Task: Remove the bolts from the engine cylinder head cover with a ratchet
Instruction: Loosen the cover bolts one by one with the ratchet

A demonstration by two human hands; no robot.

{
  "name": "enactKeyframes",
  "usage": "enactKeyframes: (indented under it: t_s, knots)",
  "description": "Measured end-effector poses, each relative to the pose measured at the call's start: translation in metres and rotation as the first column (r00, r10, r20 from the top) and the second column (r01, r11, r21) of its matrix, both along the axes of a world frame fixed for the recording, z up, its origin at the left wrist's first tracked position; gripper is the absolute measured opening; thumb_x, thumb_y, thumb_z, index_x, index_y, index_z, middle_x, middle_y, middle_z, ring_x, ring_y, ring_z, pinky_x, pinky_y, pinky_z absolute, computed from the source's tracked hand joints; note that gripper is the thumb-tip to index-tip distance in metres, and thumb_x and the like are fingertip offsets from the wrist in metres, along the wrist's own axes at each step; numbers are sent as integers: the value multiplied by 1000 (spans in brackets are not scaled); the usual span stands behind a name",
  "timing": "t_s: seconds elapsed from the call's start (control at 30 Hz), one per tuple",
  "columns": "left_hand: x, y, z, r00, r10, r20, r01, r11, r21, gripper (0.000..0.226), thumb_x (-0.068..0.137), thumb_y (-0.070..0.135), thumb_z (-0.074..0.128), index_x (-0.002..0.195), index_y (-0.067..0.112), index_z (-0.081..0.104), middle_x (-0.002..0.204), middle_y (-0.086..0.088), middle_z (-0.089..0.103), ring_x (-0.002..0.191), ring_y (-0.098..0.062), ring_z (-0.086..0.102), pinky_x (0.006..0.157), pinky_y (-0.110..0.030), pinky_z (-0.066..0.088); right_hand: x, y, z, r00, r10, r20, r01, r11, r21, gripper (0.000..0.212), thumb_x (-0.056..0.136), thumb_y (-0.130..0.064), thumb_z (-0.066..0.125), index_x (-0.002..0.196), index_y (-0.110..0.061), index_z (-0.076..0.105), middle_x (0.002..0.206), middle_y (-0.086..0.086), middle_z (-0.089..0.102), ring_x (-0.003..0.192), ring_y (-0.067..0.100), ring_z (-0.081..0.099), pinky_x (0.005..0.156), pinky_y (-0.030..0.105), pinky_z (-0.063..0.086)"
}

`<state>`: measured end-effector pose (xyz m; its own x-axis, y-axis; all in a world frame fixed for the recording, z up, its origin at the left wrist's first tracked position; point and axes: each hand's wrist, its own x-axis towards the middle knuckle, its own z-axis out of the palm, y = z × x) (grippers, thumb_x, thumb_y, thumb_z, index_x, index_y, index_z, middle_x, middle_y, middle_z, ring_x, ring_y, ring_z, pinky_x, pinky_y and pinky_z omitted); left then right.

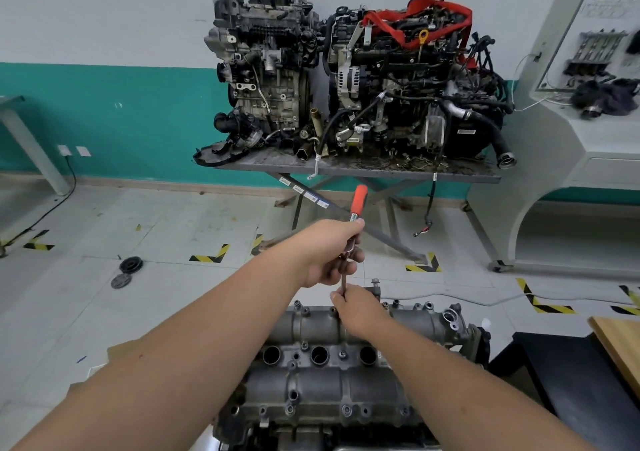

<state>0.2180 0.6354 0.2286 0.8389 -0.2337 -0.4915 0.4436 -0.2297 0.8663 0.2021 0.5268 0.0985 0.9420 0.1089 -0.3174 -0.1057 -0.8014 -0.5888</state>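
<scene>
My left hand [329,253] has a closed grip on the ratchet [356,208] near its head, with the orange handle sticking up and away past my knuckles. Straight below that grip, my right hand [360,308] pinches the thin extension bar [343,282] just above where it meets the cover [322,364], at the far edge beneath my fingers. I judge I am seating the socket on a bolt there, though my fingers hide the bolt itself.

To do this well, I should keep the bar upright and square to the bolt, steadying it low with the right grip while the left swings the handle. Any tilt could let the socket slip and round the head. One bolt [375,282] stands raised just right of my lower grip. More bolts [346,410] sit along the near edge, well below both hands, so most of the job looks undone.

Across the floor, two other engines [346,80] sit on a counter [346,168].
</scene>
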Motion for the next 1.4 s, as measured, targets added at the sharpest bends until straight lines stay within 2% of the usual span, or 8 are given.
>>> enactKeyframes:
  t_s: [0.17,0.47,0.9,1.03,1.1,1.23,1.3,1.4]
  knots:
    - [-6,0,3,999,10,-36,-13,997,-82,29,103,44,46,85,22,53,61,6,59,45,-9,52,44,-18,31,1,0,4,1000,20,-11,-21,1000,-21,28,105,-32,39,81,-18,46,85,4,57,85,25,55,72,32,40]
    - [-7,5,4,996,19,-83,-33,985,-170,27,104,41,45,85,24,53,63,8,57,46,-6,49,43,-19,30,0,1,8,999,33,6,-33,998,-53,36,103,-23,41,67,-20,38,67,-2,46,78,24,49,66,30,33]
    - [3,-4,3,990,-47,-134,17,977,-215,24,105,37,44,85,24,48,62,8,53,44,-5,35,49,-20,24,-4,2,9,998,-54,-12,54,998,-21,32,103,-27,42,72,-19,44,76,2,55,80,24,53,69,30,38]
    - [4,10,44,994,-100,-47,64,868,-493,26,105,41,44,84,27,47,62,11,50,41,-3,33,47,-20,21,8,22,57,985,62,164,-61,998,-10,36,104,-26,40,70,-16,44,79,16,60,77,29,55,64,31,32]
    - [11,17,77,992,-121,23,116,854,-508,26,104,42,44,83,27,47,63,11,52,39,-2,35,45,-17,22,24,31,90,978,56,203,-73,994,78,35,102,-23,43,69,-11,49,77,17,60,73,28,53,63,36,37]
    - [12,20,98,999,-46,14,47,868,-495,25,105,37,41,83,27,45,65,10,51,39,-3,34,48,-18,20,35,17,106,994,32,108,-49,986,158,26,97,-13,46,89,8,59,79,17,60,67,24,51,62,37,46]
    - [7,22,79,998,-2,-70,-35,852,-522,24,105,33,40,83,26,45,66,9,51,40,-4,34,47,-19,20,24,13,92,999,40,2,-40,988,147,20,97,-15,46,87,-2,58,74,11,59,54,19,50,51,22,43]
    - [1,32,46,990,18,-139,-96,811,-577,18,102,29,41,86,24,48,68,8,55,44,-6,37,48,-21,24,16,21,64,996,77,-42,-72,990,121,19,98,-20,46,83,-11,54,76,11,65,50,15,54,54,25,45]
